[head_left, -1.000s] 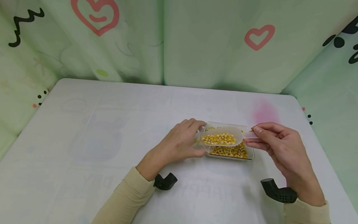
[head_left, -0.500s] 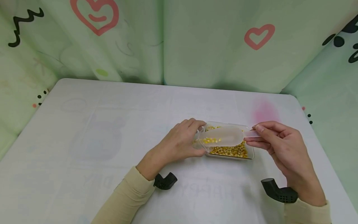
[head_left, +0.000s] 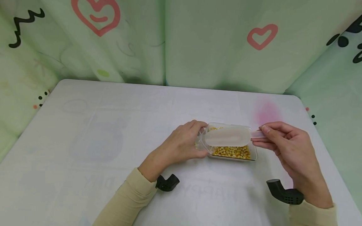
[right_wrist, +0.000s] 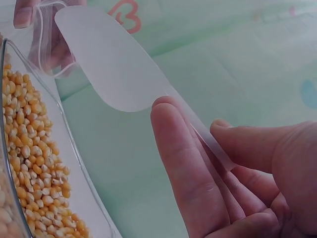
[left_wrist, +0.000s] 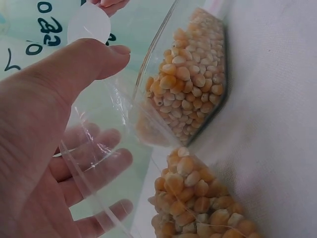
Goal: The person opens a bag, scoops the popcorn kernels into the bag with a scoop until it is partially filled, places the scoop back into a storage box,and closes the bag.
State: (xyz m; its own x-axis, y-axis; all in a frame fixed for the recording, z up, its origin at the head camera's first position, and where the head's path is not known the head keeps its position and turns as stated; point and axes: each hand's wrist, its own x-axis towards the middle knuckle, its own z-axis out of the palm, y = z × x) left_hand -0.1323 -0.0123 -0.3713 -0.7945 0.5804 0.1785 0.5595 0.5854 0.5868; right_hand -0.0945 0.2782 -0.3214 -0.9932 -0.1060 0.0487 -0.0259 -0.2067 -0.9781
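Note:
My right hand (head_left: 285, 144) pinches the handle of a translucent white scoop (head_left: 227, 137) between thumb and fingers. The scoop is above a clear rectangular box (head_left: 254, 153) that holds yellow corn kernels (head_left: 232, 153). No kernels show in the scoop. My left hand (head_left: 183, 141) holds the mouth of a clear plastic bag (head_left: 200, 142) at the box's left end, under the scoop's tip. In the left wrist view, the bag's film passes between thumb and fingers, and corn kernels (left_wrist: 198, 203) fill its lower part.
A white cloth covers the table (head_left: 113, 131). Green curtains (head_left: 198, 47) with printed hearts hang behind it and at the sides. A black wrist camera (head_left: 284, 191) is strapped to the right wrist, another black camera (head_left: 167, 182) to the left.
The kernels in the scoop have slid left out of it toward the bag. The right hand and scoop have shifted slightly right. The left hand has stayed in place.

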